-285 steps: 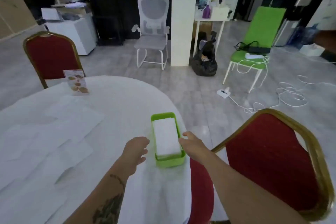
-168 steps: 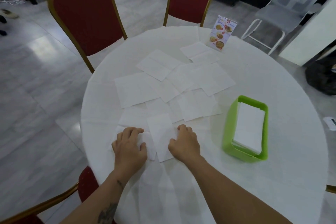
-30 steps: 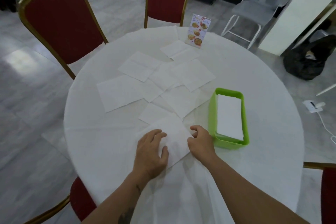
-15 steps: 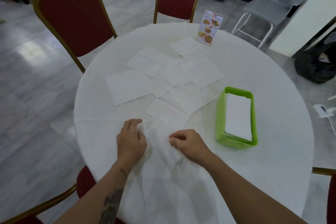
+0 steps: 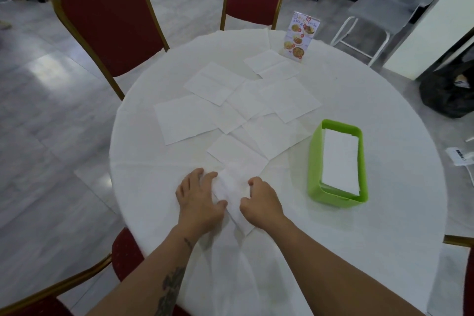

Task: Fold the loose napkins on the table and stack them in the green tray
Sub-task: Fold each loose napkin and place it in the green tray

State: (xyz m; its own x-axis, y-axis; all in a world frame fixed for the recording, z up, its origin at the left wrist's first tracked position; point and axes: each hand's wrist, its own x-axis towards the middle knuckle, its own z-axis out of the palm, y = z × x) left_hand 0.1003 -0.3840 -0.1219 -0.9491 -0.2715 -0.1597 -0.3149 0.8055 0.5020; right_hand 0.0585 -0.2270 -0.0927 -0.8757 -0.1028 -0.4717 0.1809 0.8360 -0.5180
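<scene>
Left grip [image 5: 198, 196] flat on napkin [image 5: 234, 192], fingers spread, thumb pressing its edge; right grip [image 5: 260, 200] curled, pinching napkin's other side, at 6 o'clock on worktop [image 5: 372, 100]. Worktop round, white-clothed. Red chairs [image 5: 107, 20] at 10 and 12 o'clock. Loose napkins [image 5: 256, 110] overlapping at centre. Green tray [image 5: 314, 156] at 3 o'clock, folded stack [image 5: 341, 161] inside. Menu card [image 5: 300, 36] upright at 1 o'clock
</scene>
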